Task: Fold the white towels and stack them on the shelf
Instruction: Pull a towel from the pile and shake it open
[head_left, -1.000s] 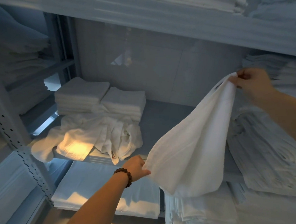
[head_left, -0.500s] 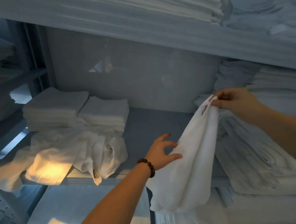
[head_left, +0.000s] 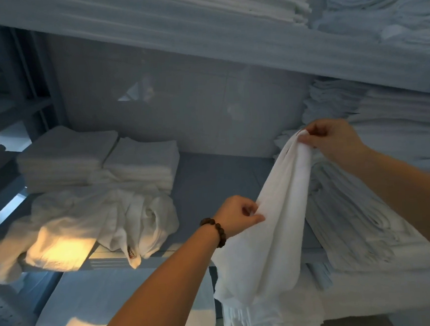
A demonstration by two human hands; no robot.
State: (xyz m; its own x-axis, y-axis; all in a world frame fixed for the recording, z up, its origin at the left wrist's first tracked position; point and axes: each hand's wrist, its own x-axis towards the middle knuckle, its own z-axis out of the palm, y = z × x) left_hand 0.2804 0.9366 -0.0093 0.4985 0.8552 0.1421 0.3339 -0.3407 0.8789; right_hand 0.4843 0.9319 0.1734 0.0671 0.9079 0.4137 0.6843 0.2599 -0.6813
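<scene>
The white towel (head_left: pixel 277 234) hangs in the air between the two hands, in front of the right half of the shelf (head_left: pixel 210 183); the right hand (head_left: pixel 334 139) is raised near the shelf's back right corner, its fingers curled and pinching the towel's bunched top end; the left hand (head_left: pixel 238 217) is lower and nearer the shelf's front edge, thumb and curled fingers pinching the towel's left edge partway down; a dark beaded bracelet (head_left: pixel 217 230) sits on the left wrist; from the right hand the cloth falls in long loose folds, slanting down and left past the left hand; its lower end drops below the shelf's front edge and hangs loose; the towel is unfolded and touches nothing on the shelf that can be made out; at the shelf's back left corner stand two folded stacks (head_left: pixel 142 160) side by side, touching; just in front of them a crumpled heap of towels (head_left: pixel 106 221) spreads to the front left edge, partly spilling over it, with warm light on its left part; a tall pile of linens (head_left: pixel 365 216) fills the shelf's right end, just behind the held towel
</scene>
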